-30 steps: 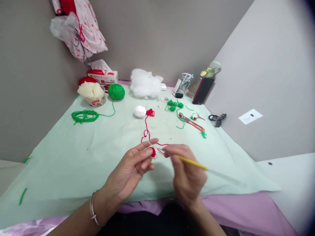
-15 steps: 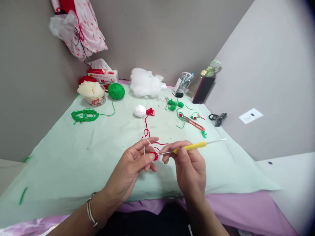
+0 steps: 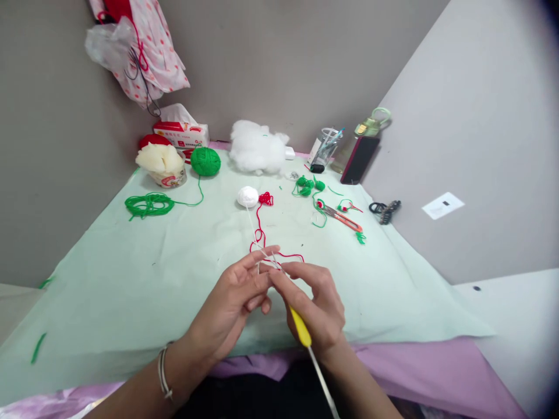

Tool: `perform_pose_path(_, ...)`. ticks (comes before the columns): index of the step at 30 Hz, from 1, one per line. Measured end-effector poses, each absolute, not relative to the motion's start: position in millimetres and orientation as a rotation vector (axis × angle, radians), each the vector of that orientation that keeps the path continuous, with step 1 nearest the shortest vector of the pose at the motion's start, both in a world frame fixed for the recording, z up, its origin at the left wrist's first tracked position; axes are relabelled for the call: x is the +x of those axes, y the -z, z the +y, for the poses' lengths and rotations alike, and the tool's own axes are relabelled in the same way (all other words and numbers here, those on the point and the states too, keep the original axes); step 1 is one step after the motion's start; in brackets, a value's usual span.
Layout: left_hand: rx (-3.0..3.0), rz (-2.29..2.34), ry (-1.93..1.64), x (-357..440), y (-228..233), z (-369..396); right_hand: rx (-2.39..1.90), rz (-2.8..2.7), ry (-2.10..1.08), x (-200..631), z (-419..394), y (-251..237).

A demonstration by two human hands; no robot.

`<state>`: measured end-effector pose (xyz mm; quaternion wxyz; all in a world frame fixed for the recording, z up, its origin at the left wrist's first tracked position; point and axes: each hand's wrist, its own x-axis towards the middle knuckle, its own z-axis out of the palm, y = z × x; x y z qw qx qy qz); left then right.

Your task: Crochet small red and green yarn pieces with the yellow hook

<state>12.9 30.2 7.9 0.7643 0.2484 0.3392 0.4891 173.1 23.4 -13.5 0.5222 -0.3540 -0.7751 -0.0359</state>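
A yellow hook (image 3: pixel 300 326) is gripped by the right hand (image 3: pixel 321 305), its tip pointed up-left at yarn (image 3: pixel 267 262) pinched by the left hand (image 3: pixel 231 302).

A worktop under a pale green sheet (image 3: pixel 131 279) carries a white yarn ball (image 3: pixel 248 196); green yarn ball (image 3: pixel 205 161) behind-left, scissors (image 3: pixel 343 218) right.

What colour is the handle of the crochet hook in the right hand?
Yellow. The crochet hook handle shows in the head view, held in the right hand.
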Motion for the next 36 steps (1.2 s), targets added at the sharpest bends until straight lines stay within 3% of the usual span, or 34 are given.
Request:
perform_pose_path(5, 0.418, 0.688, -1.053, 8, -10, 34, -0.829, -1.479, -0.57, 174, 25, 3)
perform_pose_path(7, 0.489, 0.699, -1.069, 10, -12, 33, -0.813, -1.423, -0.688, 172, 27, -1)
perform_pose_path(10, 0.6, 0.742, -1.1, 15, -14, 31, -0.848, -1.515, -0.628, 169, 28, 2)
perform_pose_path(16, 0.477, 0.701, -1.03, 15, -12, 33, -0.841, -1.75, -0.101, 172, 24, 12)
perform_pose_path(22, 0.472, 0.683, -1.062, 10, -14, 36, -0.84, -1.296, -0.772, 175, 29, -2)
perform_pose_path(30, 0.711, 0.781, -1.092, 10, -13, 30, -0.818, -1.196, -1.009, 174, 34, 2)
perform_pose_path(33, 0.758, 0.831, -1.089, 8, -12, 31, -0.843, -1.257, -0.967, 177, 31, -2)
perform_pose_path(36, 0.795, 0.888, -1.133, 10, -10, 30, -0.925, -1.507, -0.637, 177, 25, -3)
